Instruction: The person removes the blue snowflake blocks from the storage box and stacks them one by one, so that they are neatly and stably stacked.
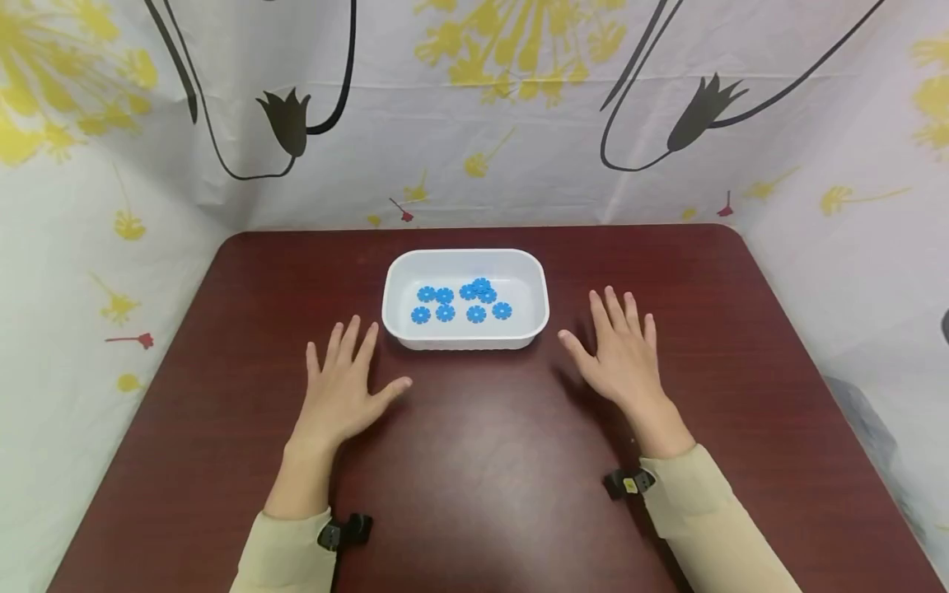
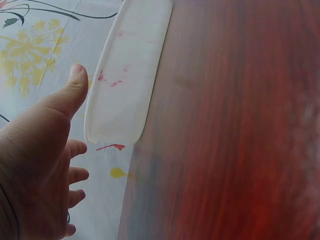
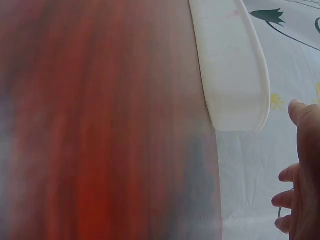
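A white plastic tray [image 1: 467,342] with rounded corners stands toward the back of the table, and several blue flower-shaped discs [image 1: 476,314] lie in it. Some discs on its right side overlap in a small pile. My left hand [image 1: 343,399] is spread palm down at the tray's front left, holding nothing. To the right of the tray, my right hand [image 1: 623,358] is also spread with fingers straight and nothing in it. Both wrist views show the outer wall of the tray [image 2: 125,75] beyond the thumb; the discs are hidden there.
The dark red wooden table [image 1: 474,461] reaches back to a white cloth [image 1: 519,165] printed with flowers, which hangs behind and along both sides. A small black camera [image 1: 347,531] sits at the left cuff, and another camera [image 1: 628,483] at the right cuff.
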`<move>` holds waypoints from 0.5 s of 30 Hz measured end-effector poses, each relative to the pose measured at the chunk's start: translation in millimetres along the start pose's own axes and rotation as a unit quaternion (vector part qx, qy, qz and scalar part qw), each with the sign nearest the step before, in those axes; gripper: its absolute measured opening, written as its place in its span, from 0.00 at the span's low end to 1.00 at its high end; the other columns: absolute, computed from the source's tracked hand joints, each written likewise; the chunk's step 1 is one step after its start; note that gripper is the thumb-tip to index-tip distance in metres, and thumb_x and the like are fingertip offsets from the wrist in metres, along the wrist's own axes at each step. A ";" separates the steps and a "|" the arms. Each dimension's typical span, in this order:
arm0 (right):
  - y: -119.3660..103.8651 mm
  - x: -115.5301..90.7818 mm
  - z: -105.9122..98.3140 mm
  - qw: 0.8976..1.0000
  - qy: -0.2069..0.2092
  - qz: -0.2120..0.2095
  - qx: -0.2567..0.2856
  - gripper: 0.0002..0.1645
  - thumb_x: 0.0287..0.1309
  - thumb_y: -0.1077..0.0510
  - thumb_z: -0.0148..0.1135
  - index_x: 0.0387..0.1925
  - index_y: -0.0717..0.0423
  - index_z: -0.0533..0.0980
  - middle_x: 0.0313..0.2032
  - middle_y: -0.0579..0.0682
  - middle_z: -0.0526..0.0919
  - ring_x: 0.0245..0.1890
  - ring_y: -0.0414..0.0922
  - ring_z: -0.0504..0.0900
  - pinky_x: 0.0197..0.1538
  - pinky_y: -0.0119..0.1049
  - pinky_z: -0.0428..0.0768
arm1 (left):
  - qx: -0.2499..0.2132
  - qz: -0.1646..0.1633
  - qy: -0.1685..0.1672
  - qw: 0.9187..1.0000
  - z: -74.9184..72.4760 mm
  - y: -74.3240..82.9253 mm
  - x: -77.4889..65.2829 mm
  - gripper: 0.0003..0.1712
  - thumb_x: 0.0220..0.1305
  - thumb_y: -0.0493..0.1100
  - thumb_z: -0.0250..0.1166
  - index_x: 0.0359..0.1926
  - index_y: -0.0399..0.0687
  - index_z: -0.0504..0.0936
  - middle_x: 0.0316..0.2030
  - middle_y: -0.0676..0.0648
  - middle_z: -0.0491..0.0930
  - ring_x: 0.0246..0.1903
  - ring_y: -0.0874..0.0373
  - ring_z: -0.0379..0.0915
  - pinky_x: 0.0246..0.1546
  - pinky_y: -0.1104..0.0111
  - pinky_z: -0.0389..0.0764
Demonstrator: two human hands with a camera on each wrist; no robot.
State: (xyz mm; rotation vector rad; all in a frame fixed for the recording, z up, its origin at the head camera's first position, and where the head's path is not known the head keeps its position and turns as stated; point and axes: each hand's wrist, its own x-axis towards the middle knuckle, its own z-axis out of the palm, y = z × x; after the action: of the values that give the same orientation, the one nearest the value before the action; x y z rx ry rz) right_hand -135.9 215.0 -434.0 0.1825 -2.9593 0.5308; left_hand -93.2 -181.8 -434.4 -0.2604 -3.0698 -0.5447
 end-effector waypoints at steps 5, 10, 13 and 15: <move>-4.0 6.3 1.2 1.000 -0.004 0.003 0.004 0.53 0.68 0.25 0.45 0.79 0.55 0.51 0.78 0.61 0.50 0.79 0.60 0.39 0.75 0.70 0.40 | 0.000 -0.003 0.000 1.000 0.4 -0.4 3.5 0.61 0.59 0.78 0.59 0.80 0.46 0.52 0.79 0.37 0.45 0.77 0.37 0.34 0.73 0.32 0.31; -6.9 9.5 -0.8 1.000 -0.009 0.008 0.010 0.53 0.69 0.26 0.45 0.79 0.56 0.51 0.78 0.61 0.49 0.79 0.61 0.38 0.75 0.70 0.38 | 0.000 -0.006 -0.003 1.000 -0.6 -0.6 7.1 0.61 0.59 0.78 0.59 0.80 0.46 0.52 0.79 0.37 0.45 0.77 0.37 0.34 0.73 0.32 0.30; -7.0 9.5 -2.4 1.000 -0.011 0.014 0.010 0.53 0.69 0.26 0.45 0.79 0.56 0.51 0.78 0.62 0.49 0.78 0.62 0.38 0.75 0.71 0.39 | -0.002 -0.008 -0.005 1.000 -1.0 -1.2 9.0 0.61 0.59 0.78 0.58 0.80 0.46 0.52 0.79 0.37 0.45 0.78 0.37 0.34 0.73 0.32 0.30; -6.7 9.0 -3.0 1.000 -0.011 0.018 0.009 0.53 0.69 0.26 0.45 0.79 0.57 0.51 0.78 0.62 0.49 0.78 0.62 0.39 0.74 0.71 0.39 | -0.003 -0.009 -0.006 1.000 -0.6 -1.9 9.7 0.61 0.59 0.78 0.58 0.80 0.46 0.51 0.79 0.37 0.44 0.78 0.37 0.34 0.73 0.32 0.30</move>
State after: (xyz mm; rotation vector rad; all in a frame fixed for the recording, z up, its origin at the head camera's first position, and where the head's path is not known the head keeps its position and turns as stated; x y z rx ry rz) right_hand -143.5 209.0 -427.6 0.1385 -2.9842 0.5640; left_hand -103.1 -182.2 -434.0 -0.2383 -3.0849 -0.5539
